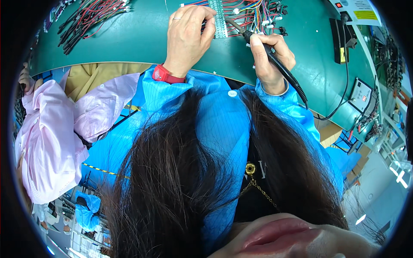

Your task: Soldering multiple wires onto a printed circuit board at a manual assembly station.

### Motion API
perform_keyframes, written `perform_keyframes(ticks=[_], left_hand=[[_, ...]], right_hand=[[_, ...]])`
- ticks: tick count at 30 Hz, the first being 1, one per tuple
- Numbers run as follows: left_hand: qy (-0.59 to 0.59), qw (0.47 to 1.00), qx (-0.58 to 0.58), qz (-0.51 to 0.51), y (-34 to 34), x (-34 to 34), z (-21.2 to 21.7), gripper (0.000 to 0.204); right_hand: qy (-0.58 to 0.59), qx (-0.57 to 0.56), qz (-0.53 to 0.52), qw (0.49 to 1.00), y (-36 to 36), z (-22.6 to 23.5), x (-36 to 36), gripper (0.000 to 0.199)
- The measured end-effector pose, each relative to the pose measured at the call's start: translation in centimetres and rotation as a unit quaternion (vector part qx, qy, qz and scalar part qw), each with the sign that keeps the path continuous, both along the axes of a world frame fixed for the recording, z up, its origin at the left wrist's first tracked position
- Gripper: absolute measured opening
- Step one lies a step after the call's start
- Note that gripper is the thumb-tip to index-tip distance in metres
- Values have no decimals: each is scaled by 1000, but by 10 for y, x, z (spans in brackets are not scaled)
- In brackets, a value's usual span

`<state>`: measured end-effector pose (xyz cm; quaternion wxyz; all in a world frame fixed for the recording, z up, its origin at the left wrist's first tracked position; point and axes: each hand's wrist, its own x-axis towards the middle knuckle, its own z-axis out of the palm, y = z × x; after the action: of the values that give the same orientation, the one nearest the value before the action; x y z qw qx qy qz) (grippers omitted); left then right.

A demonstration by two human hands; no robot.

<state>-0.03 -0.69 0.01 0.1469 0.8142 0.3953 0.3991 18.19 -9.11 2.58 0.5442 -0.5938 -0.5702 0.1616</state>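
My left hand [186, 38], with a ring and a red wristband, rests on the green bench mat [129, 41]. Its fingertips pinch a narrow pale strip board [220, 19]. Coloured wires [254, 10] fan out from the board to the right. My right hand [270, 58] grips a black soldering iron [279, 64] like a pen. The iron's tip [232, 24] points left and sits just right of the strip board, close to my left fingertips. The iron's cable runs down past my right wrist.
A bundle of red and black wires [88, 19] lies at the far left of the mat. A black box [340, 41] and a grey control unit [360, 95] stand at the right edge. A person in a pink coat [47, 142] is at my left.
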Motion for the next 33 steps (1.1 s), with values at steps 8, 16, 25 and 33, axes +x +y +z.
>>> perform_keyframes(ticks=[8,16,25,33], left_hand=[[8,1000,15,1,-1,2,-1,7],[9,1000,13,7,-2,3,-1,7],[-8,1000,-5,2,0,2,1,6],[-2,1000,9,1,0,3,0,7]], right_hand=[[-4,9,1,1000,0,0,0,7],[-10,5,3,1000,0,0,1,7],[-24,70,17,997,-1,0,8,10],[-20,46,9,999,-1,-1,5,9]])
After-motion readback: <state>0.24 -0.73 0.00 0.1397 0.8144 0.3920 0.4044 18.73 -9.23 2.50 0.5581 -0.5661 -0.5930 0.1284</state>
